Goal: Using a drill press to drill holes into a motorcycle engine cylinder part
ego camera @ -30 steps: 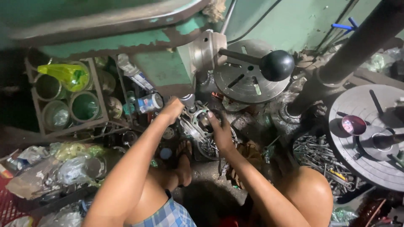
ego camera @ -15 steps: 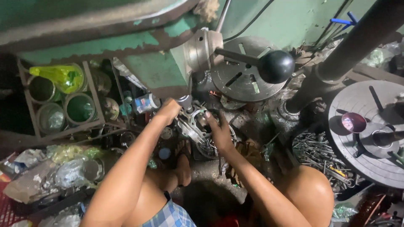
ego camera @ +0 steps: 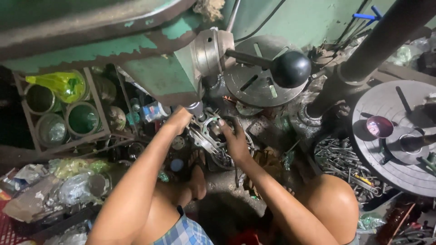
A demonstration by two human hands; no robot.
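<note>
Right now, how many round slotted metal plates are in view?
2. One grey slotted round plate lies behind the black ball handle, above the hands; a larger grey slotted round plate sits at the right edge. Clutter may hide others.

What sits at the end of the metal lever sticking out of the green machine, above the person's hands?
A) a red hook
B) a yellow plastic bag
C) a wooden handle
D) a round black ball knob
D: the lever ends in a shiny round black ball knob, just above the left hand and right hand, which rest on a metal ring-shaped part below.
</note>
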